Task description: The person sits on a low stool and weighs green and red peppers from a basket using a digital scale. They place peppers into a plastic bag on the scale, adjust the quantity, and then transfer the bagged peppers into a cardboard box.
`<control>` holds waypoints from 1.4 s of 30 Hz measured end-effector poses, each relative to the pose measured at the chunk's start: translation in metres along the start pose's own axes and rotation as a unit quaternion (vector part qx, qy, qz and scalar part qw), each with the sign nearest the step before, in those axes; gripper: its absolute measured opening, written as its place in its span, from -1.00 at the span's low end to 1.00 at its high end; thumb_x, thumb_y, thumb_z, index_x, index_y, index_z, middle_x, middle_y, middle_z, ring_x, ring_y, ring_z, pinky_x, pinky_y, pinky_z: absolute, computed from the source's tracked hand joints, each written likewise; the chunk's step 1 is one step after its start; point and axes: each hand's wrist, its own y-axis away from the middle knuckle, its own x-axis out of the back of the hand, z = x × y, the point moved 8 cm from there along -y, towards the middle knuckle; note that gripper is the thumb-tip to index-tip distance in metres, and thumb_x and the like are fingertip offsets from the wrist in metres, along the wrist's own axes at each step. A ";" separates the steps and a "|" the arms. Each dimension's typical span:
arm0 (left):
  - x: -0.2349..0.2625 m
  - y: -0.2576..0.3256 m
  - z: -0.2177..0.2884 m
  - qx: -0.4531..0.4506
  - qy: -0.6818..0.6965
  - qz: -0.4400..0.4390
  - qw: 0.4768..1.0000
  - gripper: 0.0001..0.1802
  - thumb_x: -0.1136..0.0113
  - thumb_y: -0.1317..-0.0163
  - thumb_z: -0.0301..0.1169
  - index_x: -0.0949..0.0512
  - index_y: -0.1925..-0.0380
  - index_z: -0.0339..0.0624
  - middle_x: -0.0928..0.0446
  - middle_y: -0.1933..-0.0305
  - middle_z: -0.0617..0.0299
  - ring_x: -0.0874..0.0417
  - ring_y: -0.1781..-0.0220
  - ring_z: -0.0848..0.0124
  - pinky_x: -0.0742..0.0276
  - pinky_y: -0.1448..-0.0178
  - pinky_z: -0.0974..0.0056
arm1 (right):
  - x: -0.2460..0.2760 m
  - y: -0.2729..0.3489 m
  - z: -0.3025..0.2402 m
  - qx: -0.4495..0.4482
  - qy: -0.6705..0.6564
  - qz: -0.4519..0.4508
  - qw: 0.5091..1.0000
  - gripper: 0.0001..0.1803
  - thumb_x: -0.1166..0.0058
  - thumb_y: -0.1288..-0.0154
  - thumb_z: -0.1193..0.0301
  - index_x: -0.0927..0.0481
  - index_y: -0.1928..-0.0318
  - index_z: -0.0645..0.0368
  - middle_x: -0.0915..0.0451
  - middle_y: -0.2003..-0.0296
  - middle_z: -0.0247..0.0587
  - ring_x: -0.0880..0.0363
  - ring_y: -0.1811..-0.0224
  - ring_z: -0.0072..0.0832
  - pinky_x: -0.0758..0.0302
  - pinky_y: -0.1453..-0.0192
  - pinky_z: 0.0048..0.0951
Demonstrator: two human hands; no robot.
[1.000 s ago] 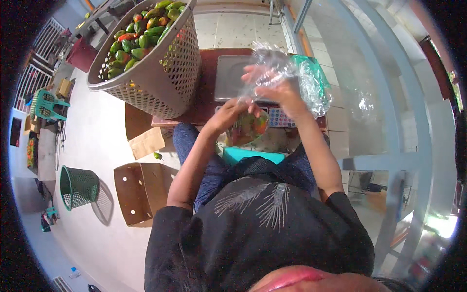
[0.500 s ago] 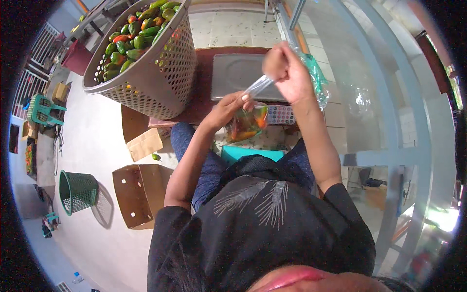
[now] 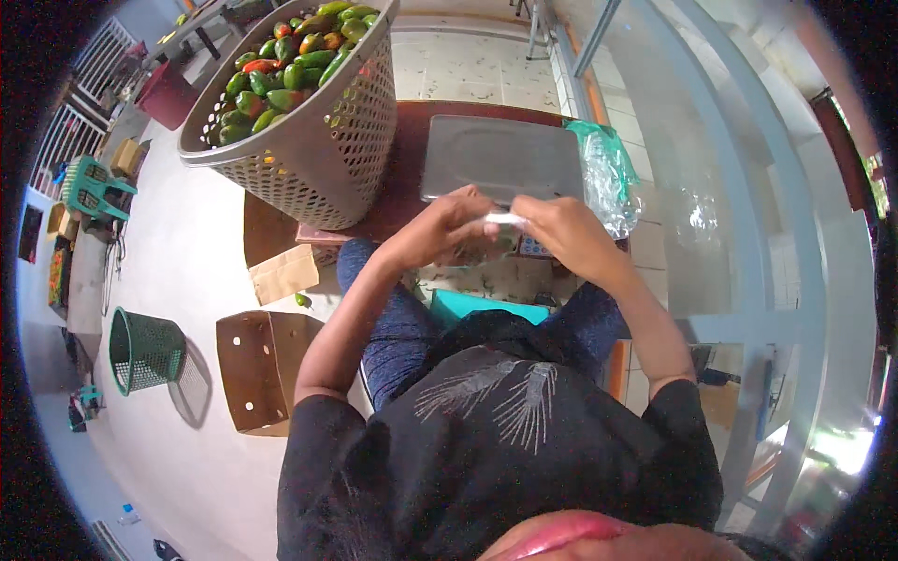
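My left hand and my right hand are close together over the near edge of the table. Between them, their fingers pinch the twisted, whitish neck of a clear plastic bag. Green and red peppers showed in this bag; it now hangs mostly hidden behind my hands, and the finger detail is a little blurred. Just beyond lies the grey platform of a weighing scale, its keypad partly covered by my right hand.
A tall grey basket full of green and reddish peppers stands at the table's left. Clear and green plastic bags lie right of the scale. Cardboard boxes and a green basket sit on the left floor. A glass partition runs along the right.
My right hand has come down and in from its raised place at the upper right, meeting my left hand at the bag's neck. The stretched neck is now short between them.
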 end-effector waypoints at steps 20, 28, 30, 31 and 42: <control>0.033 -0.018 0.115 -0.068 0.171 0.110 0.977 -0.78 -0.32 -0.13 -0.31 -0.58 0.37 -0.23 -0.56 0.32 0.32 -0.54 0.26 0.53 -0.45 0.15 0.39 | 0.034 0.026 0.043 -0.028 -0.463 0.096 0.881 -0.66 -0.04 -0.33 0.16 -0.51 0.23 0.23 -0.57 0.40 -0.23 -0.56 0.39 -0.41 -0.46 0.34 -0.36; 0.043 -0.027 0.040 -0.092 -0.083 0.488 0.864 -0.83 -0.32 -0.04 -0.51 -0.52 0.42 -0.34 -0.48 0.47 0.14 -0.55 0.42 0.35 -0.45 0.27 0.35 | -0.103 0.000 0.022 -0.267 -0.774 0.136 0.559 -0.76 0.04 -0.42 0.20 -0.42 0.32 0.06 -0.20 0.59 -0.53 -0.17 0.60 -0.66 -0.20 0.49 -0.56; 0.036 -0.021 0.015 -0.039 -0.128 0.468 0.873 -0.84 -0.31 -0.03 -0.52 -0.51 0.44 -0.33 -0.49 0.45 0.12 -0.56 0.43 0.30 -0.46 0.29 0.33 | -0.088 0.010 0.029 -0.185 -0.689 0.071 0.697 -0.77 0.07 -0.44 0.21 -0.43 0.31 0.06 -0.19 0.60 -0.58 -0.12 0.60 -0.72 -0.15 0.48 -0.59; 0.034 -0.017 0.007 -0.012 -0.150 0.457 0.877 -0.85 -0.30 -0.03 -0.53 -0.50 0.45 -0.32 -0.50 0.44 0.11 -0.56 0.43 0.28 -0.46 0.29 0.31 | -0.081 0.013 0.039 -0.189 -0.605 0.074 0.769 -0.75 0.07 -0.43 0.23 -0.42 0.31 0.14 -0.25 0.59 -0.49 -0.24 0.59 -0.61 -0.27 0.42 -0.51; -0.007 -0.005 0.077 -0.147 -0.060 0.155 0.975 -0.81 -0.35 0.02 -0.49 -0.57 0.39 -0.29 -0.57 0.28 0.10 -0.63 0.23 0.23 -0.53 0.12 0.26 | 0.009 0.021 0.059 0.029 -0.346 0.134 0.928 -0.76 0.02 -0.39 0.31 -0.49 0.31 0.25 -0.52 0.38 -0.32 -0.53 0.28 -0.45 -0.45 0.13 -0.44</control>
